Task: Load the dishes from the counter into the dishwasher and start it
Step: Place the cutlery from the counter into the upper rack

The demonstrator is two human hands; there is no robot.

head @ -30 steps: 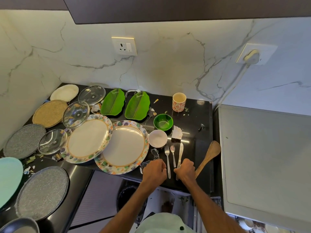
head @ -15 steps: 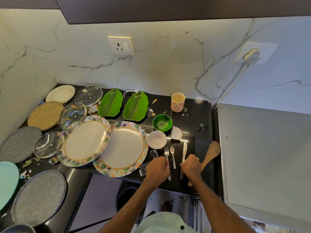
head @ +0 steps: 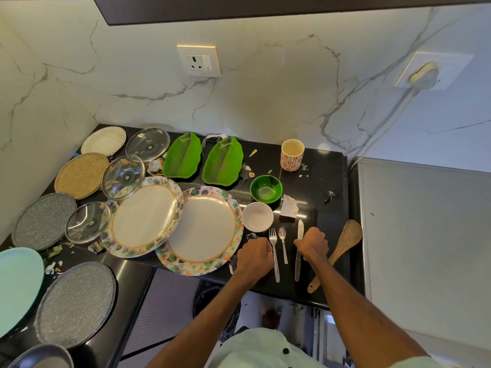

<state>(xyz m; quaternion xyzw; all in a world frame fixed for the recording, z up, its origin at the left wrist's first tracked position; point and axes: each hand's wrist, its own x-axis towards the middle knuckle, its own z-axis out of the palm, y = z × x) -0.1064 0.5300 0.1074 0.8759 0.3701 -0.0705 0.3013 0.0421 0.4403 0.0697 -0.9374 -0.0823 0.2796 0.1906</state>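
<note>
On the black counter (head: pixel 318 181) a fork (head: pixel 275 261), a small spoon (head: pixel 283 245) and a table knife (head: pixel 298 264) lie side by side near the front edge. My left hand (head: pixel 253 257) is curled, its fingertips against the fork's handle. My right hand (head: pixel 313 244) is curled over the middle of the knife and pinches it. A wooden spatula (head: pixel 342 248) lies just right of that hand. Behind the cutlery stand a white bowl (head: pixel 257 217), a green bowl (head: pixel 265 189) and a patterned cup (head: pixel 291 154). Two large floral plates (head: pixel 204 229) (head: pixel 143 216) lie to the left.
Two green leaf dishes (head: pixel 182 155) (head: pixel 222 160), glass lids (head: pixel 123 176), grey plates (head: pixel 43 221), a woven mat (head: pixel 81 175) and food scraps crowd the left counter. A grey appliance top (head: pixel 425 235) borders the right. A crumpled wrapper (head: pixel 289 207) lies behind the knife. The open dishwasher shows below the counter edge.
My right hand has turned the knife from a slant to straight, parallel with the fork and spoon. Both hands stayed at the cutlery; the view shifted slightly.
</note>
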